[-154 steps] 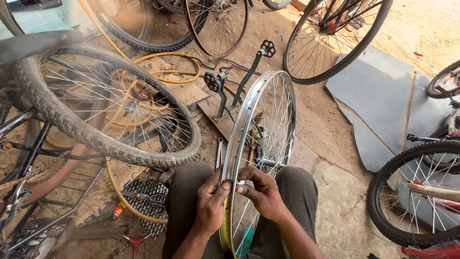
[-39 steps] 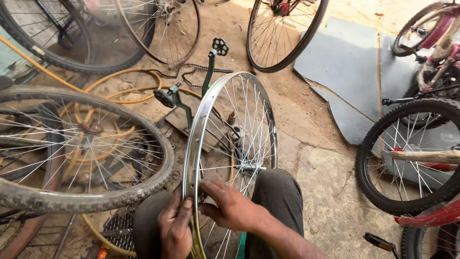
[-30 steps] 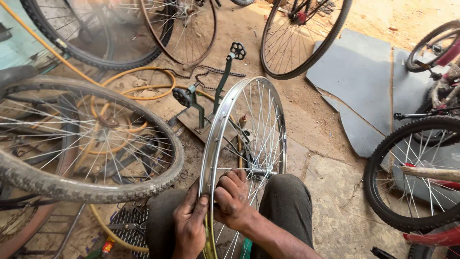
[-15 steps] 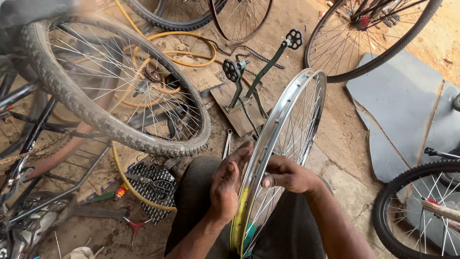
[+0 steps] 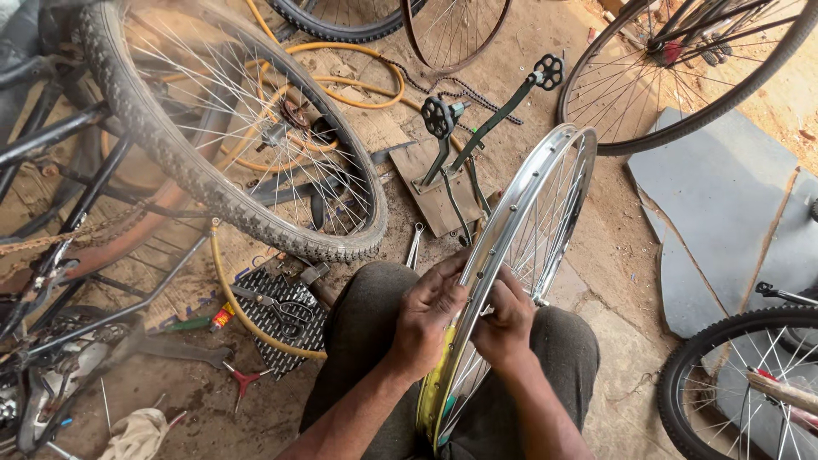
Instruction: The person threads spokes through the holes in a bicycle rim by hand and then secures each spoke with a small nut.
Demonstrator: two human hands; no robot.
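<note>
Standing upright between the knees, a bare rim (image 5: 520,247) is steadied: left hand (image 5: 430,319) pressed on its outer edge, right hand (image 5: 504,325) pinching among spokes (image 5: 545,230). Judged best: rim kept vertical, small even turns made per spoke.

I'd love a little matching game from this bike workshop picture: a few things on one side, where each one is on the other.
Things:
1. bare silver rim
2. knobby-tyred wheel
3. yellow hose
4. grey sheet

Places:
A. coiled on the dirt, far side
B. flat on the ground, right
C. upright between the knees, left hand and right hand on it
D. left, on a bicycle

Pairs: 1-C, 2-D, 3-A, 4-B
</note>
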